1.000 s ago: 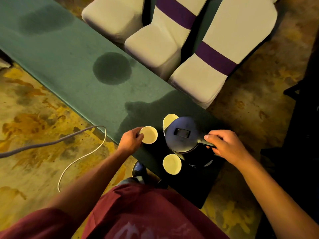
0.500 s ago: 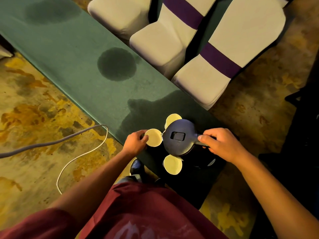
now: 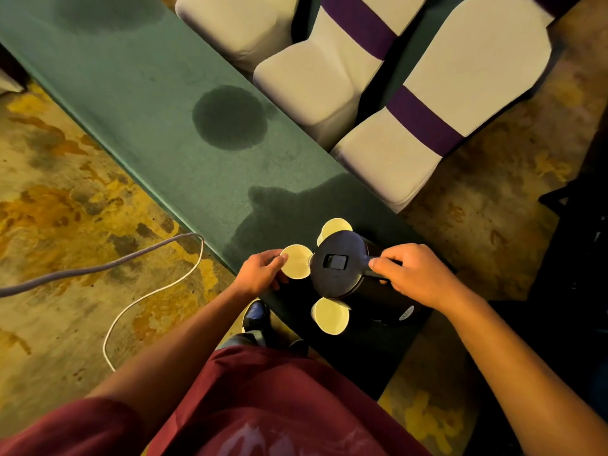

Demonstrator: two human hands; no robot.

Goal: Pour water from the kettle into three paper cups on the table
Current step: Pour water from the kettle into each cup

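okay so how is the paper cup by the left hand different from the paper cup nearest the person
The cup by the left hand is gripped at its side by the left hand; the nearest cup stands untouched. The kettle, held by the right hand, points its spout at the held cup, while its body overlaps the nearest cup's rim. Both are pale, upright, open-topped cups on the green table.

kettle (image 3: 339, 269) lid hides its spout, part of far paper cup (image 3: 334, 227) and near paper cup (image 3: 329, 319); water level unreadable
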